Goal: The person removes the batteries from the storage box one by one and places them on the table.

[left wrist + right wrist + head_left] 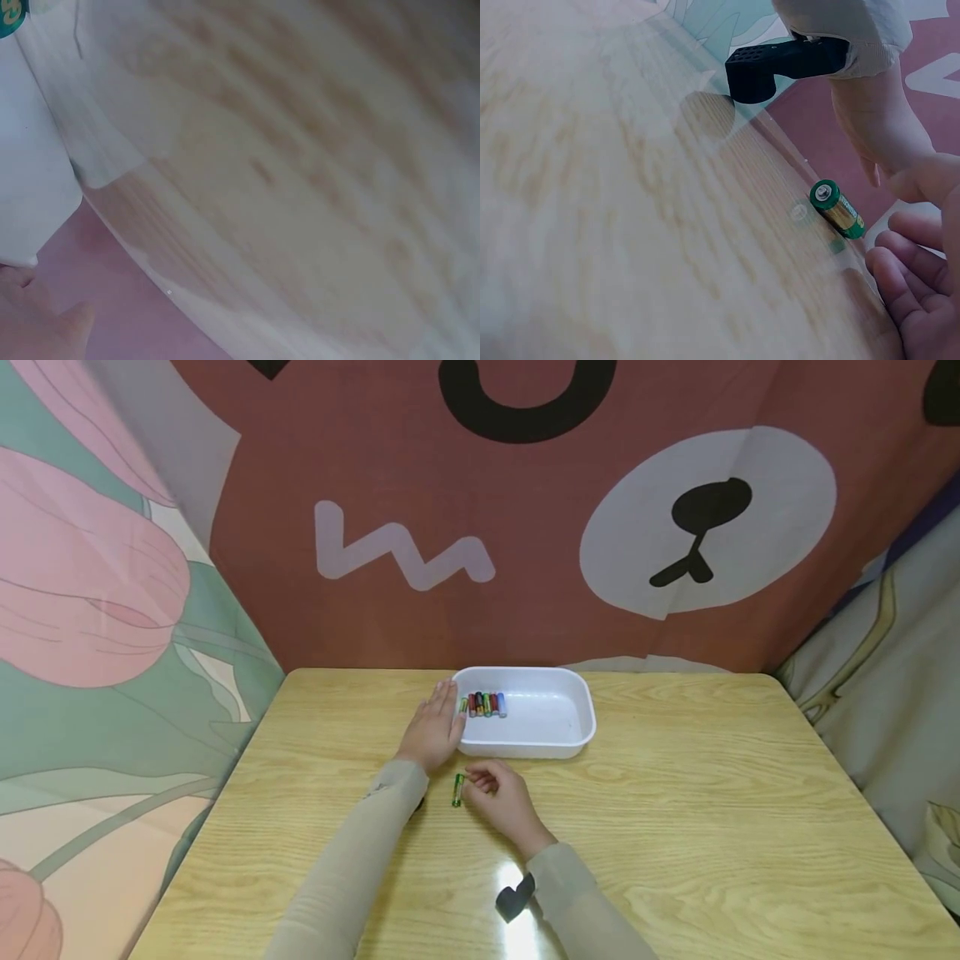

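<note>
In the head view my left hand [433, 727] lies along the left end of a white plastic tray [525, 750], its fingers straight against the rim. Inside that end stands a row of several batteries [486, 705] in mixed colours, side by side. A single green and gold battery [457, 790] lies on the table in front of the tray. Just to its right is my right hand [501, 797], fingers loosely curled. The right wrist view shows this battery [838, 210] on the wood, apart from the fingers [896, 281]. Only part of my left hand [41, 322] shows in its own wrist view.
The light wood table [712, 810] ends at a hanging cloth [525, 610] with a bear print. Floral cloth [112, 693] hangs on the left, pale cloth [885, 677] on the right. A black wrist camera [780, 67] sits at the left sleeve.
</note>
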A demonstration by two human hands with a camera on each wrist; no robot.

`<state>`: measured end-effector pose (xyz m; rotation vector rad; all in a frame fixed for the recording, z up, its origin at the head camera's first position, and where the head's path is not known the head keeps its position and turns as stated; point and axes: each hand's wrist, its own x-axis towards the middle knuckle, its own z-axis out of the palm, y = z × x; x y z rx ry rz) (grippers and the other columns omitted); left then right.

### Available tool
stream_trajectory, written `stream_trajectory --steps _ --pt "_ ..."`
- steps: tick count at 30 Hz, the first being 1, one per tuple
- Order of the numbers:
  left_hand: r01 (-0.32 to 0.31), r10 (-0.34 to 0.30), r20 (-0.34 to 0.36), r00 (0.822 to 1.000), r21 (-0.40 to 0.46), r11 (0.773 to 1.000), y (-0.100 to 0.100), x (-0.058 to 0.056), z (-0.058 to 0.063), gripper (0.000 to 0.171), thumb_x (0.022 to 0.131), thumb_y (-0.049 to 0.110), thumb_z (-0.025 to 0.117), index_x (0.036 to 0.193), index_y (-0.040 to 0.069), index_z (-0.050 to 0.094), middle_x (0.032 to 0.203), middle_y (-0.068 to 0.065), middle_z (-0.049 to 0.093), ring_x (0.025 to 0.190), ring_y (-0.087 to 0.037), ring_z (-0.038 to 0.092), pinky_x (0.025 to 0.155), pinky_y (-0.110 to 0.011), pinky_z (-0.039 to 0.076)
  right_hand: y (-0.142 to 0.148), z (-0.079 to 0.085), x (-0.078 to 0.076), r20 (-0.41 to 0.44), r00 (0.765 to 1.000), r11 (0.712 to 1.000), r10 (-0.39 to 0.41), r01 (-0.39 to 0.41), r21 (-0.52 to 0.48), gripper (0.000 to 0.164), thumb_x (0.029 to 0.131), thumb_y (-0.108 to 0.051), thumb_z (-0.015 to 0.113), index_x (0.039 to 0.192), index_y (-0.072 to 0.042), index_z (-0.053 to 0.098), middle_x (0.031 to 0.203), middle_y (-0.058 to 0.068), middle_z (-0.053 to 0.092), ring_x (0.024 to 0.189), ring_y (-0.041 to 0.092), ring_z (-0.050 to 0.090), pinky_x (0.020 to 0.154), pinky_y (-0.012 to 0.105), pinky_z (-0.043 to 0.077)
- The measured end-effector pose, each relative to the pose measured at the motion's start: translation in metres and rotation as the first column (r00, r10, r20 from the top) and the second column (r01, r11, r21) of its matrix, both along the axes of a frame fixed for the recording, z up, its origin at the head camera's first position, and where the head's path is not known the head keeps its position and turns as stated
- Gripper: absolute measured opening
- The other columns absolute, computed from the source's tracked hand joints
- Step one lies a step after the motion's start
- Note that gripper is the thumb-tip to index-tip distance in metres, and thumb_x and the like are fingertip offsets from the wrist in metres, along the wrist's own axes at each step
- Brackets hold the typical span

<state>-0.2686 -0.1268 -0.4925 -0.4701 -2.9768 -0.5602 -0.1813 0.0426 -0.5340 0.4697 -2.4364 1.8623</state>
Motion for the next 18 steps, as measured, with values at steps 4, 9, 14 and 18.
stream_trajectory --steps 4,9,14,18 --pt "-0.002 0.003 0.007 1.000 -0.007 1.000 0.000 0.000 0.001 0.065 0.109 0.036 0.035 0.161 0.002 0.017 0.169 -0.011 0.013 0.156 -0.024 0.010 0.124 -0.051 0.020 0.000 0.001 0.001 0.010 0.999 0.998 -0.033 0.033 -0.051 0.020 0.088 0.000 0.069 0.107 -0.002 0.074 0.097 0.007 0.070 0.087 0.014 0.062 0.077 0.021 0.055" --pt "-0.006 0.006 0.015 1.000 -0.006 1.000 0.001 0.001 0.002 0.065 0.109 0.035 0.035 0.162 0.003 0.015 0.169 -0.010 0.012 0.156 -0.024 0.009 0.125 -0.050 0.019 0.000 0.015 0.007 0.029 0.998 0.997 -0.054 0.055 -0.063 0.018 0.090 0.004 0.066 0.106 0.002 0.073 0.101 0.015 0.072 0.088 0.013 0.063 0.078 0.020 0.055" --pt "-0.006 0.006 0.013 1.000 0.001 1.000 0.002 0.001 0.002 0.065 0.109 0.035 0.036 0.162 0.003 0.016 0.169 -0.010 0.013 0.156 -0.025 0.010 0.125 -0.051 0.019 0.005 0.047 0.017 0.027 0.998 0.997 -0.058 0.060 -0.055 0.015 0.093 0.004 0.064 0.105 0.008 0.071 0.101 0.022 0.071 0.086 0.012 0.064 0.078 0.020 0.055" --pt "-0.013 0.013 0.008 1.000 -0.013 1.000 0.001 0.001 0.001 0.065 0.109 0.036 0.035 0.162 0.003 0.016 0.169 -0.010 0.013 0.156 -0.024 0.010 0.125 -0.050 0.020 0.010 0.063 0.018 -0.017 0.998 0.997 -0.060 0.059 -0.045 0.014 0.092 0.006 0.064 0.104 0.010 0.070 0.099 0.024 0.071 0.085 0.015 0.064 0.078 0.022 0.055"
